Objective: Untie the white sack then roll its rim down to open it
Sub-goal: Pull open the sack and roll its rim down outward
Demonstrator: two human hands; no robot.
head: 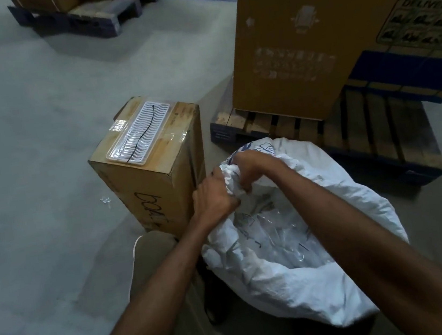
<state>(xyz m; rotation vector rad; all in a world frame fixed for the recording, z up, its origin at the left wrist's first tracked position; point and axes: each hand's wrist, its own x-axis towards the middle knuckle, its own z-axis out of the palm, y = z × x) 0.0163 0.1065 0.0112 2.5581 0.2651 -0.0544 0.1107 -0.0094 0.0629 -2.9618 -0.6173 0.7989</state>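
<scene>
The white woven sack (pixel 336 180) stands on the floor at the lower right, its mouth open, with clear plastic items (pixel 272 222) showing inside. Both of my hands meet at its far-left rim. My left hand (pixel 212 196) grips the bunched rim fabric from the left. My right hand (pixel 245 169) curls over the same bunch from above, its fingers dug into the white cloth. The rim between my hands is crumpled into a thick fold. No tie is visible.
A taped cardboard box (pixel 159 175) with a white ribbed tray (pixel 142 130) on top stands just left of the sack. A tall carton (pixel 308 29) sits on a blue pallet (pixel 380 146) behind it. Another pallet (pixel 87 13) lies far back. My knee (pixel 154 249) is below the box.
</scene>
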